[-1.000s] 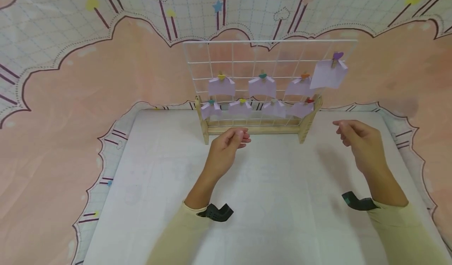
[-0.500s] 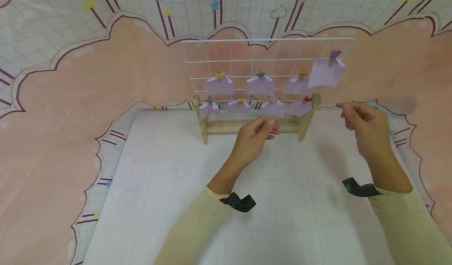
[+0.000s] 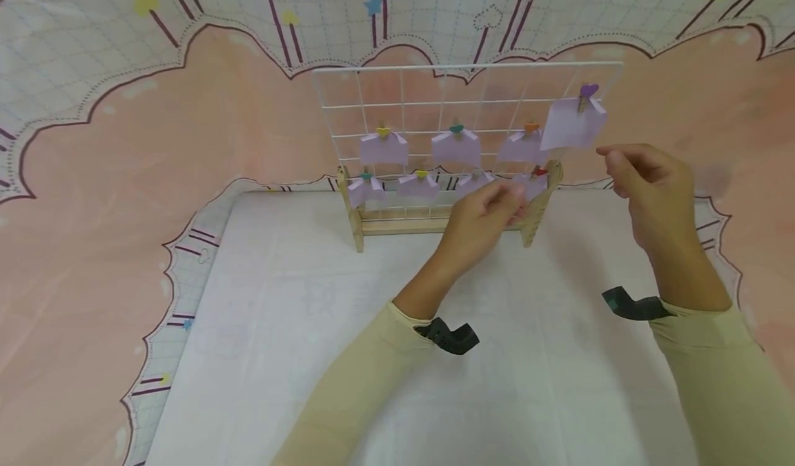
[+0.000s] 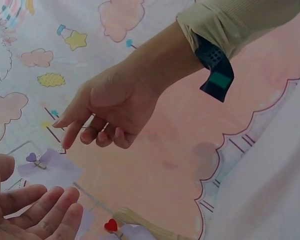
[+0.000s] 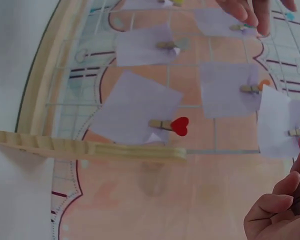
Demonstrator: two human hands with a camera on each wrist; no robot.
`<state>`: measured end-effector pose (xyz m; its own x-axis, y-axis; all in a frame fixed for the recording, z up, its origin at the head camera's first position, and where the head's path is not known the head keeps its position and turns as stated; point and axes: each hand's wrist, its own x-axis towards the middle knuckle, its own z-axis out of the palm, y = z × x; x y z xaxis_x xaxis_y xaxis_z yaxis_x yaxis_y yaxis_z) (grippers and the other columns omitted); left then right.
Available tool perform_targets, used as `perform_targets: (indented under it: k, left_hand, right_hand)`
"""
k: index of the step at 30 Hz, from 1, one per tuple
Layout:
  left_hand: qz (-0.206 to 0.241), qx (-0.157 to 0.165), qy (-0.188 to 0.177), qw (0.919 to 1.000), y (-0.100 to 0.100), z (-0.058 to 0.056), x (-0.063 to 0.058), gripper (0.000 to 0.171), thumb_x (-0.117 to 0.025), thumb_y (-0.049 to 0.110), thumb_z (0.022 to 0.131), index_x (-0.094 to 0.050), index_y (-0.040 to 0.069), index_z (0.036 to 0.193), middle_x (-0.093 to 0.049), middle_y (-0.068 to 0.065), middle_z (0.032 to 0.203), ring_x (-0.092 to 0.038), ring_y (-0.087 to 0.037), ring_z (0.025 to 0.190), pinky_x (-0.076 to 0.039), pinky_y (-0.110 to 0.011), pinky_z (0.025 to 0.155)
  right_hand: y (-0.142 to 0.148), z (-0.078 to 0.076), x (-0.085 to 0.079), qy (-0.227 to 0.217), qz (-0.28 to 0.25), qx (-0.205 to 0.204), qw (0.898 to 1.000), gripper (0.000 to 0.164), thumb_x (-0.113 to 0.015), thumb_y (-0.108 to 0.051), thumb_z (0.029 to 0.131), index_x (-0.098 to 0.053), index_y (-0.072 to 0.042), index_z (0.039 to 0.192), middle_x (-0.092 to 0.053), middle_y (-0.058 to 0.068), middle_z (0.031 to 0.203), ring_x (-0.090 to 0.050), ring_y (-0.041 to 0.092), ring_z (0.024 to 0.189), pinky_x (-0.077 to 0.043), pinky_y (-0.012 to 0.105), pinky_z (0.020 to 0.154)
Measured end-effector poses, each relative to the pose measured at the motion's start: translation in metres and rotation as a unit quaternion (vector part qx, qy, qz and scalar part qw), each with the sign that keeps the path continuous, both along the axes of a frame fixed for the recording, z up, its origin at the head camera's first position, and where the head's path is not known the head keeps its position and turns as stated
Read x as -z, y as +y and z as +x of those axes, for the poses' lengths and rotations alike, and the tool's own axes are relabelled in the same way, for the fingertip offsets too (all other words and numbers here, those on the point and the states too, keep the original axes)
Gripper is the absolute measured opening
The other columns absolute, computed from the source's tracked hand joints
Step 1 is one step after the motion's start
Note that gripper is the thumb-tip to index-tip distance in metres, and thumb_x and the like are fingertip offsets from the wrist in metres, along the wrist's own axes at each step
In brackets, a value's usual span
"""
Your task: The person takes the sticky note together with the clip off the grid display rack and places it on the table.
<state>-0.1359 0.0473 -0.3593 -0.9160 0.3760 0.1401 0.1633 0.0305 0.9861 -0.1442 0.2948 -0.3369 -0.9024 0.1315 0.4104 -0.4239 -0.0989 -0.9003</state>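
Observation:
A white wire grid [image 3: 428, 100] carries several pale purple paper notes, each held by a small wooden clothespin with a coloured heart. At its upper right hangs the note [image 3: 571, 122] with the purple-heart clothespin [image 3: 586, 96]. My right hand [image 3: 660, 193] is just right of and below this note, fingers loosely bent; whether a fingertip touches the paper I cannot tell. My left hand [image 3: 484, 217] is in front of the lower row, partly hiding the notes there. In the left wrist view, the left hand [image 4: 37, 215] has relaxed, spread fingers and holds nothing.
A wooden stand [image 3: 410, 226] supports the grid at the back of the white tabletop [image 3: 298, 328]. Behind it hangs a peach and white patterned cloth [image 3: 205, 121]. The stand's right foot [image 5: 90, 146] shows in the right wrist view.
My left hand has moved right and upward across the front of the stand. The right hand has risen toward the purple-heart note. The notes hang as before.

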Motion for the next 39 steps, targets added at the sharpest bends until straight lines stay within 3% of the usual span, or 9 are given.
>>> perform_targets:
  k: [9,16,19,23,28,32,35,39]
  left_hand:
    - [-0.031,-0.007,0.014,0.9994,0.017,-0.016,-0.011,0.036,-0.055,0.037,0.106,-0.064,0.013,0.132,-0.073,-0.007,0.108,-0.070,-0.013,0.093,-0.055,-0.015,0.082]
    - [-0.015,-0.027,0.020,0.9993,0.034,-0.026,-0.021,0.035,-0.058,0.030,0.105,-0.062,0.009,0.132,-0.072,-0.007,0.113,-0.073,-0.012,0.097,-0.057,-0.014,0.080]
    - [-0.033,-0.049,0.032,0.9978,0.041,-0.030,-0.024,0.035,-0.059,0.029,0.105,-0.062,0.008,0.133,-0.073,-0.006,0.115,-0.074,-0.011,0.097,-0.056,-0.012,0.079]
    - [-0.058,-0.081,0.044,0.9940,0.046,-0.034,-0.023,0.037,-0.060,0.030,0.104,-0.063,0.008,0.134,-0.073,-0.004,0.113,-0.072,-0.006,0.094,-0.054,-0.011,0.080]
    - [-0.069,-0.118,0.054,0.9891,0.048,-0.038,-0.021,0.037,-0.060,0.033,0.104,-0.062,0.009,0.132,-0.073,-0.004,0.112,-0.071,-0.006,0.093,-0.054,-0.012,0.078]
    - [-0.078,-0.135,0.068,0.9855,0.049,-0.040,-0.020,0.036,-0.061,0.032,0.104,-0.061,0.008,0.130,-0.073,-0.007,0.112,-0.072,-0.012,0.095,-0.054,-0.013,0.078]
    - [-0.080,-0.135,0.070,0.9850,0.050,-0.042,-0.019,0.036,-0.060,0.032,0.104,-0.061,0.007,0.130,-0.074,-0.008,0.110,-0.072,-0.012,0.095,-0.054,-0.012,0.077]
    - [-0.076,-0.131,0.069,0.9860,0.053,-0.045,-0.020,0.035,-0.060,0.030,0.104,-0.062,0.006,0.129,-0.075,-0.007,0.103,-0.072,-0.008,0.088,-0.054,-0.012,0.071]
  right_hand:
    - [-0.003,-0.013,-0.017,-0.001,-0.008,0.041,0.999,0.020,-0.071,0.001,0.092,-0.071,0.016,0.105,-0.061,0.004,0.075,-0.043,0.016,0.066,-0.043,0.016,0.057]
    - [-0.008,-0.025,-0.027,-0.002,-0.025,0.069,0.997,0.023,-0.077,0.000,0.088,-0.072,0.016,0.103,-0.067,0.006,0.079,-0.045,0.017,0.068,-0.038,0.017,0.052]
    - [-0.010,-0.031,-0.029,0.009,-0.048,0.077,0.996,0.021,-0.079,0.002,0.085,-0.072,0.016,0.099,-0.070,0.007,0.080,-0.049,0.017,0.068,-0.039,0.018,0.054]
    - [-0.013,-0.039,-0.033,0.060,-0.050,0.096,0.992,0.015,-0.079,0.008,0.082,-0.072,0.018,0.090,-0.071,0.008,0.078,-0.054,0.017,0.066,-0.043,0.019,0.058]
    - [-0.017,-0.049,-0.038,0.108,-0.035,0.103,0.988,0.020,-0.080,0.011,0.079,-0.069,0.023,0.091,-0.070,0.009,0.075,-0.051,0.017,0.065,-0.046,0.020,0.060]
    - [-0.018,-0.053,-0.044,0.114,0.004,0.099,0.989,0.023,-0.079,0.009,0.081,-0.070,0.021,0.098,-0.063,0.002,0.069,-0.042,0.015,0.063,-0.038,0.017,0.056]
    - [-0.020,-0.054,-0.048,0.092,0.026,0.103,0.990,0.020,-0.079,0.006,0.082,-0.074,0.015,0.099,-0.061,0.000,0.070,-0.038,0.014,0.064,-0.031,0.017,0.054]
    - [-0.023,-0.055,-0.053,0.046,0.087,0.135,0.986,0.018,-0.080,0.000,0.084,-0.078,0.006,0.100,-0.064,-0.003,0.076,-0.039,0.013,0.067,-0.031,0.017,0.055]
